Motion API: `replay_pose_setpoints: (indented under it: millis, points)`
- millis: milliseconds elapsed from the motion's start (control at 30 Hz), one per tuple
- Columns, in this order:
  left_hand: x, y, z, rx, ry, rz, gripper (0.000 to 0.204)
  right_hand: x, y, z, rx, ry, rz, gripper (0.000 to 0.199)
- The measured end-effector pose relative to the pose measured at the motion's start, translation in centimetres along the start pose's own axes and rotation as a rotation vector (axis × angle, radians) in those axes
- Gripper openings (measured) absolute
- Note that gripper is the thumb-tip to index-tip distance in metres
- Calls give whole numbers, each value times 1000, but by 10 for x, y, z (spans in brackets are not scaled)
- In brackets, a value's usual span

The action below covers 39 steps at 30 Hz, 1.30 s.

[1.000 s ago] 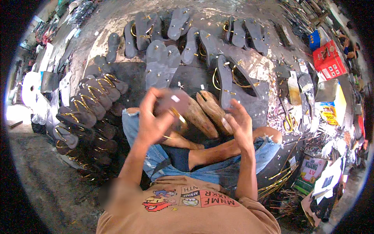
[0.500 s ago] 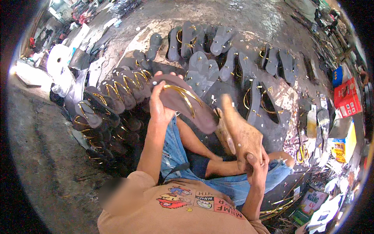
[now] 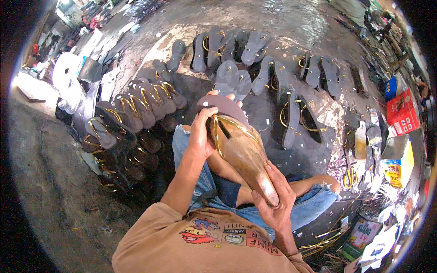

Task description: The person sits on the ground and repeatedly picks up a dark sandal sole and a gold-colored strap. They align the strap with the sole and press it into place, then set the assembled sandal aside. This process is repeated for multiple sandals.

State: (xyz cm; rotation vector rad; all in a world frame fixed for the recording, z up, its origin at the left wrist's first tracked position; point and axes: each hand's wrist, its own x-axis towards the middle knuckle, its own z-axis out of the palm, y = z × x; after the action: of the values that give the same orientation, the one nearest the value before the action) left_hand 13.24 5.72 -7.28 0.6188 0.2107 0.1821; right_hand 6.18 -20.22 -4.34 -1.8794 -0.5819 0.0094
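In front of my lap, my left hand [image 3: 202, 134] grips the toe end of a dark brown flip-flop [image 3: 223, 105] with a gold V-shaped strap. A worn wooden shoe last [image 3: 241, 148] lies along the sandal, its front part under the gold strap. My right hand [image 3: 276, 194] is closed round the heel end of the last, thumb on one side and fingers on the other. Most of the sole is hidden beneath the last.
A row of gold-strapped flip-flops [image 3: 145, 103] stands at the left. Several dark soles [image 3: 261, 45] lie on the floor ahead, and a sandal pair [image 3: 293, 119] sits to the right. Far right are a red box [image 3: 403, 113], a bottle [image 3: 360, 141] and a tin [image 3: 362, 236].
The shoe last has come from the right, turned over and slid under the gold strap. The flip-flop has shifted right and now points toward me, heel end down.
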Motion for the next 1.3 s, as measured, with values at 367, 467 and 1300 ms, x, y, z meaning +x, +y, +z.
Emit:
replay_pose_setpoints:
  millis: [367,467,1300]
  points:
    - [17,-41,-4,117,-41,-83,48,6,57,39,239,115,133,61]
    - [-16,-58,-20,38,162,-285,67,4,64,42,83,137,44,64]
    - [-206,-50,-48,-580,91,-681,78,-98,-1,10,1063,-139,1089,46]
